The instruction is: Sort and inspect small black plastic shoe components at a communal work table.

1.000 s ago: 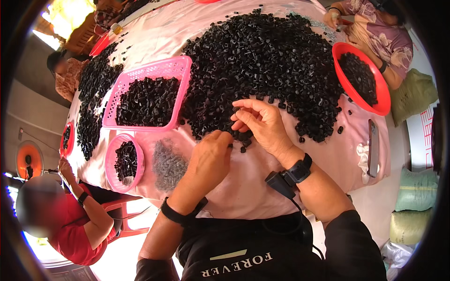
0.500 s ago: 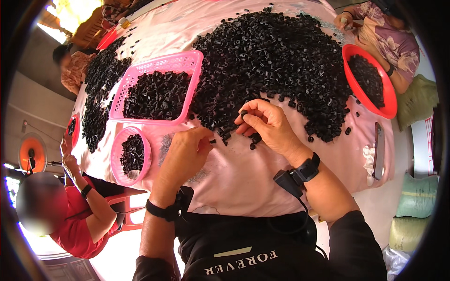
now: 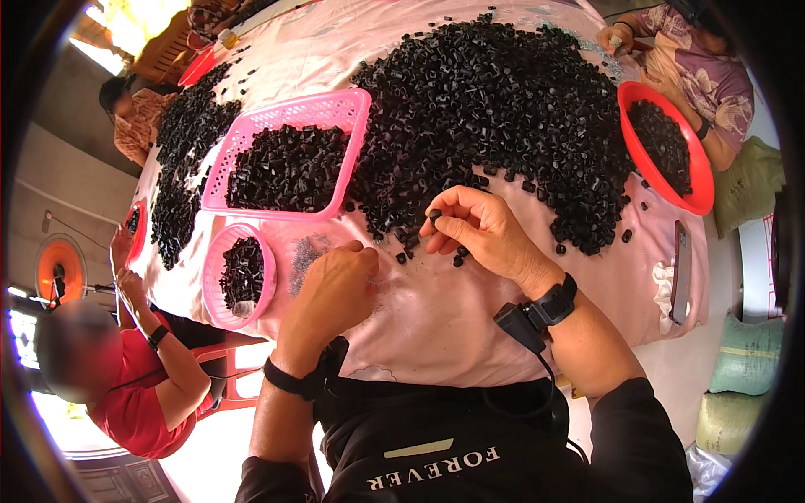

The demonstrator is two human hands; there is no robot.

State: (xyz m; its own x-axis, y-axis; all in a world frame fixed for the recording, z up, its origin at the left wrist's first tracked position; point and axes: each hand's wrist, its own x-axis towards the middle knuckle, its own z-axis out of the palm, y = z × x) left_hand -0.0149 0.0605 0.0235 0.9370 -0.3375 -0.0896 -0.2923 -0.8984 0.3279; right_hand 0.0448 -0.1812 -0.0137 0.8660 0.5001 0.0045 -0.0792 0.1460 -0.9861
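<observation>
Between thumb and forefinger, my right hand (image 3: 486, 230) pinches a small black plastic piece (image 3: 434, 216) at the near edge of a large heap of similar black pieces (image 3: 495, 109). A few loose pieces lie just below its fingers. To the left, my left hand (image 3: 340, 281) is held low over the cloth with its fingers curled inward. Its fingertips face away from view, so what they hold, if anything, is hidden. Beside it on the cloth is a patch of fine grey bits (image 3: 307, 256).
A pink rectangular basket (image 3: 356, 151) and a round pink basket (image 3: 268, 281), both holding black pieces, stand left on the pink cloth (image 3: 436, 335). A red basin (image 3: 704, 184) and a dark flat bar (image 3: 680, 268) are at right. Other people sit around the table.
My left hand has turned inward and drawn slightly down; the black piece that showed at its fingertips is out of sight. My right hand keeps its pinch. The whole view has shifted slightly.
</observation>
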